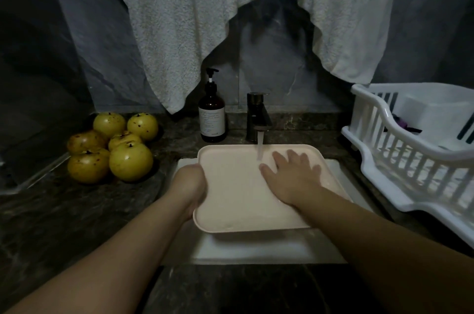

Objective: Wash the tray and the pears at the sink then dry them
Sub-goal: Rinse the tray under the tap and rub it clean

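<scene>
A pale pink rectangular tray [230, 200] is held over the white sink [256, 249], under water running from the dark tap [257, 118]. My left hand [192, 182] grips the tray's left edge, fingers curled round the rim. My right hand [292, 172] lies flat inside the tray with fingers spread, just right of the stream. Several yellow, brown-speckled pears [115, 146] sit piled on the dark counter to the left of the sink.
A brown pump bottle [212, 118] stands left of the tap. A white dish rack [415, 144] fills the counter on the right. A white towel [230, 18] hangs on the wall above the sink. Dark stone counter [64, 224] surrounds the basin.
</scene>
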Demonstrator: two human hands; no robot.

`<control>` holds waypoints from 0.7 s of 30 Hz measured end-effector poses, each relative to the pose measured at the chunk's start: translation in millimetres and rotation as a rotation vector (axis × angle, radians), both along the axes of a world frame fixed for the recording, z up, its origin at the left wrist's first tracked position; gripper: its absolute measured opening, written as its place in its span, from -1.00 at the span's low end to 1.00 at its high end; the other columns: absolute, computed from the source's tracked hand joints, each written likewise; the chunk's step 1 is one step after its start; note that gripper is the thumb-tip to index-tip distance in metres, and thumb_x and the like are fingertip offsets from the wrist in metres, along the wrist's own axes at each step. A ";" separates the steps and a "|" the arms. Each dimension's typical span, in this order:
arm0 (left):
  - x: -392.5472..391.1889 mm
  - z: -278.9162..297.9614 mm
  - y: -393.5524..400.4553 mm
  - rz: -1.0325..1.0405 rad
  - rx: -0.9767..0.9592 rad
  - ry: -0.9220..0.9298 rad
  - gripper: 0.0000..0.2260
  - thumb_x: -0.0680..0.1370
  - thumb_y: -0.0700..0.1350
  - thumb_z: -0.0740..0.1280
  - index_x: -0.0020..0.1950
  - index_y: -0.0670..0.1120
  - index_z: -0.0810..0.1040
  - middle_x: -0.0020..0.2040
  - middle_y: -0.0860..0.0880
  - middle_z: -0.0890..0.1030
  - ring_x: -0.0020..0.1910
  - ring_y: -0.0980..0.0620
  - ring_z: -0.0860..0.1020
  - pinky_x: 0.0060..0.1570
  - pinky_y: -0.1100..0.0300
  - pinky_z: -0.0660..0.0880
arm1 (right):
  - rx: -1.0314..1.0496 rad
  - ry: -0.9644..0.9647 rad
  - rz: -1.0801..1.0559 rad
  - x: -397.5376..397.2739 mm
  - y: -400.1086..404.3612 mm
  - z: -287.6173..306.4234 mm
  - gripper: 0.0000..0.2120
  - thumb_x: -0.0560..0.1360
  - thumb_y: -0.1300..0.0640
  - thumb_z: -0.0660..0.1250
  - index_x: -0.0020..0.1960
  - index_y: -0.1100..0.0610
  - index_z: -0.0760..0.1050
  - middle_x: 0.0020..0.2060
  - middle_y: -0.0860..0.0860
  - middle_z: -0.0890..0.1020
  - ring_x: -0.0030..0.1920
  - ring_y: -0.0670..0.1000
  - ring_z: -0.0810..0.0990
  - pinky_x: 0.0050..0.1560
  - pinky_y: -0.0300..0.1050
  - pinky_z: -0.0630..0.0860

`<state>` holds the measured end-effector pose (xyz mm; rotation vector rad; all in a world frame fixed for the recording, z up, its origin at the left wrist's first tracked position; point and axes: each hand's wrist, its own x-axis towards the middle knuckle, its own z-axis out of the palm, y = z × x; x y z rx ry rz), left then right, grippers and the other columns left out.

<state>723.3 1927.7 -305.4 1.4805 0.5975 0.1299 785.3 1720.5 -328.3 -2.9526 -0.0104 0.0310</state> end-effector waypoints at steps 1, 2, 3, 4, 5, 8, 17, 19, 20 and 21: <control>-0.7 0.5 0.3 0.000 0.003 0.008 -0.72 0.66 -0.26 0.15 -0.17 -0.12 0.55 -0.34 -0.12 0.70 -0.48 -0.06 0.64 -0.60 0.21 0.48 | 0.024 0.000 -0.047 -0.2 15.1 2.1 -0.26 0.56 -0.44 -0.15 0.65 -0.12 0.00 0.66 0.03 -0.03 0.63 0.24 -0.11 0.54 0.40 -0.14; -1.0 0.7 0.7 0.002 0.007 0.020 -0.72 0.66 -0.26 0.15 -0.16 -0.12 0.56 -0.26 -0.15 0.71 -0.39 -0.11 0.66 -0.51 0.17 0.52 | 0.037 0.004 -0.070 -1.6 29.6 4.0 -0.23 0.56 -0.44 -0.15 0.65 -0.08 0.01 0.66 0.05 -0.04 0.63 0.26 -0.11 0.52 0.41 -0.15; -1.5 0.9 0.9 0.003 0.008 0.030 -0.72 0.66 -0.26 0.15 -0.16 -0.12 0.57 -0.22 -0.16 0.71 -0.32 -0.13 0.65 -0.46 0.16 0.53 | 0.041 0.007 -0.067 -3.9 43.7 5.9 -0.21 0.56 -0.45 -0.14 0.66 -0.05 0.00 0.66 0.06 -0.04 0.62 0.27 -0.12 0.51 0.43 -0.17; -1.8 1.2 0.4 0.000 0.007 0.039 -0.72 0.66 -0.26 0.15 -0.16 -0.12 0.58 -0.26 -0.14 0.70 -0.31 -0.12 0.64 -0.44 0.16 0.54 | 0.042 0.009 -0.047 -6.4 57.0 7.4 -0.19 0.55 -0.45 -0.14 0.66 -0.03 -0.01 0.66 0.07 -0.06 0.62 0.28 -0.13 0.50 0.44 -0.18; -1.9 1.8 -0.6 -0.018 -0.002 0.049 -0.72 0.66 -0.26 0.16 -0.14 -0.14 0.60 -0.33 -0.12 0.68 -0.32 -0.11 0.63 -0.44 0.16 0.57 | 0.043 0.013 -0.017 -9.1 70.1 8.4 -0.18 0.54 -0.45 -0.13 0.67 -0.03 -0.02 0.66 0.09 -0.08 0.62 0.28 -0.15 0.49 0.44 -0.20; -1.7 1.1 -3.7 -0.082 -0.023 0.058 -0.73 0.63 -0.31 0.16 -0.09 -0.22 0.65 -0.44 -0.12 0.63 -0.41 -0.11 0.64 -0.45 0.14 0.58 | 0.025 0.018 0.157 -19.4 104.0 8.2 -0.27 0.58 -0.39 -0.14 0.66 -0.09 -0.05 0.66 0.10 -0.12 0.62 0.27 -0.22 0.46 0.45 -0.29; -0.1 0.3 6.2 -0.072 0.045 0.110 -0.73 0.71 -0.20 0.14 -0.01 -0.19 0.62 -0.05 -0.25 0.68 -0.04 -0.27 0.67 -0.07 -0.12 0.64 | -0.089 0.030 0.703 -36.8 47.5 -0.4 -0.28 0.49 -0.53 -0.19 0.59 -0.35 -0.20 0.65 -0.14 -0.17 0.63 0.03 -0.24 0.56 0.20 -0.23; 0.2 0.5 6.7 -0.056 0.063 0.102 -0.74 0.69 -0.22 0.13 -0.02 -0.18 0.60 -0.06 -0.23 0.66 -0.09 -0.24 0.66 -0.21 -0.03 0.61 | -0.093 0.059 0.654 -35.2 18.4 -0.6 -0.24 0.42 -0.60 -0.21 0.56 -0.40 -0.24 0.64 -0.17 -0.19 0.63 0.01 -0.24 0.57 0.18 -0.23; 0.4 0.2 8.1 -0.045 0.083 0.097 -0.75 0.68 -0.22 0.13 -0.03 -0.16 0.60 -0.05 -0.22 0.66 -0.08 -0.24 0.66 -0.18 -0.04 0.62 | -0.084 0.074 0.592 -32.6 4.2 -0.9 -0.23 0.41 -0.61 -0.21 0.56 -0.41 -0.26 0.64 -0.17 -0.20 0.63 0.01 -0.25 0.57 0.18 -0.23; 0.0 0.1 9.0 -0.035 0.097 0.089 -0.75 0.68 -0.22 0.13 -0.05 -0.14 0.59 -0.04 -0.22 0.67 -0.08 -0.24 0.67 -0.13 -0.07 0.64 | -0.078 0.089 0.513 -29.9 -10.5 -0.8 -0.22 0.42 -0.61 -0.20 0.56 -0.40 -0.26 0.64 -0.15 -0.20 0.64 0.02 -0.24 0.57 0.18 -0.22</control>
